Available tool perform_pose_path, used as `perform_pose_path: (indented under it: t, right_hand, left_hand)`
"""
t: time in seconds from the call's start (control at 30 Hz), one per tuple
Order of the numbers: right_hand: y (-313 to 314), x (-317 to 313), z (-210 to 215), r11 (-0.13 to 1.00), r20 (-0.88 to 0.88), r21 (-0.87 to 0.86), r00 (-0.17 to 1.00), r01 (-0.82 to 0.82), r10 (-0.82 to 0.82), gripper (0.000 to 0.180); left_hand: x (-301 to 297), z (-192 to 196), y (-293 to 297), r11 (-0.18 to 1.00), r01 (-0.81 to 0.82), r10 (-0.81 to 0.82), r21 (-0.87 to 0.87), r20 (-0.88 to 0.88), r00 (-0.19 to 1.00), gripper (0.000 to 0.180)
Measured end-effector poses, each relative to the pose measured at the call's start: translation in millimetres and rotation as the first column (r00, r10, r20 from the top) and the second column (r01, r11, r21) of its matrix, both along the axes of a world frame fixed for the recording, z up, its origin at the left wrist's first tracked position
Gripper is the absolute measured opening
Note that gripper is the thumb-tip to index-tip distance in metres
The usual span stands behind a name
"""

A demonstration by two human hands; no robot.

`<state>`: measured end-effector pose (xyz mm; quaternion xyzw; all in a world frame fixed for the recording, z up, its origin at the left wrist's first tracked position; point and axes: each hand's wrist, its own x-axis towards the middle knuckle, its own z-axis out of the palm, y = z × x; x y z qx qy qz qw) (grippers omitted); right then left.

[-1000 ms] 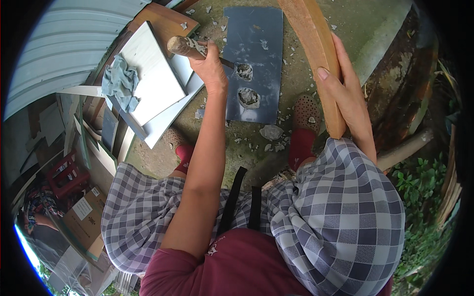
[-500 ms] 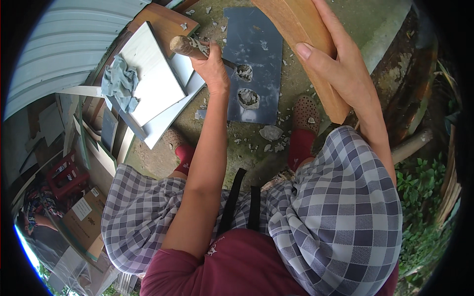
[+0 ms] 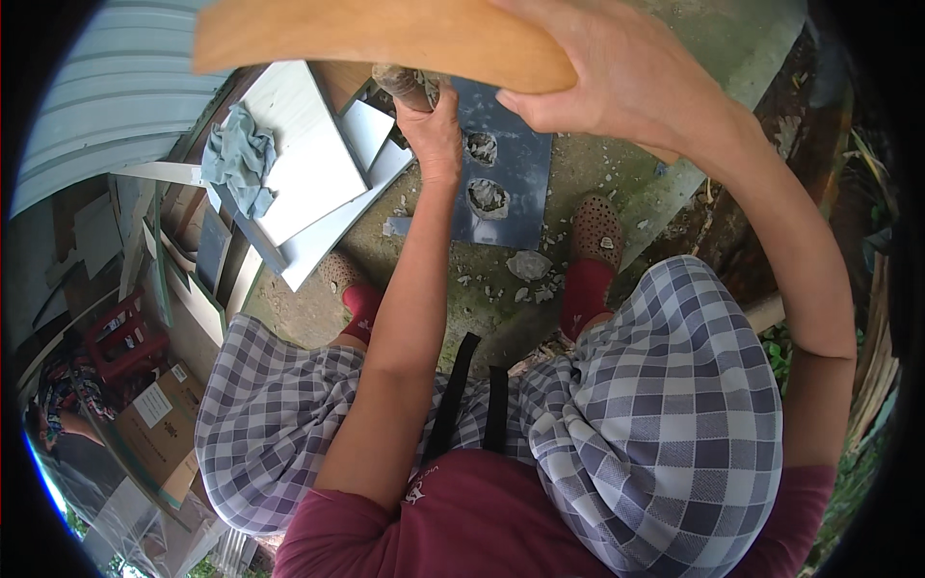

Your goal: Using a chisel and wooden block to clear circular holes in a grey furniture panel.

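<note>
Now right hand (image 3: 617, 82) fingers clamp wooden board (image 3: 376, 39); left hand (image 3: 434, 130) fingers grip tool handle (image 3: 397, 82)

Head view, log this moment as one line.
left hand: grips wooden handle | right hand: holds wooden board | below: dark tile, two holes

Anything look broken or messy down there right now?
Yes. The dark tile on the ground has two ragged holes broken through it, and pale chips lie scattered around its near edge. A crumpled grey rag sits on the stacked white tiles.
</note>
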<state>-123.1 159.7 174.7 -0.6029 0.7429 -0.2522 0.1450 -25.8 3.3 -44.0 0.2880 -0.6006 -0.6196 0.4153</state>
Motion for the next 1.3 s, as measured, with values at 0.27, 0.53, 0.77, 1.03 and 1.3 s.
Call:
perform_pose_path:
  t: [0.27,0.53,0.77,1.03,1.3]
  right_hand:
    - [6.5,23.4,27.6,0.948,-0.047,-0.209,0.966,0.239,-0.254,0.087]
    - [-0.1,11.8,-41.8,0.959,0.304,-0.003,0.913,0.285,-0.271,0.081]
    - [59.3,22.3,-93.7,0.875,0.557,-0.055,0.742,0.481,-0.373,0.081]
    - [173.8,101.0,-189.7,0.470,0.665,0.392,0.109,0.791,-0.739,0.071]
    - [169.3,83.6,-118.3,0.414,0.504,0.285,0.232,0.864,-0.832,0.069]
  left_hand:
    - [-8.9,3.4,13.7,0.997,0.051,-0.047,-0.054,0.079,0.996,0.024]
    - [-3.5,7.1,10.1,0.999,-0.003,0.004,-0.035,0.032,0.999,0.027]
    - [13.6,-1.6,-13.3,0.999,-0.019,0.022,-0.034,0.088,0.996,0.018]
    - [51.3,-4.5,-48.2,0.964,-0.170,0.188,0.206,-0.072,0.980,0.017]
    - [60.9,12.7,-32.5,0.948,-0.079,0.088,0.307,-0.015,0.996,0.034]
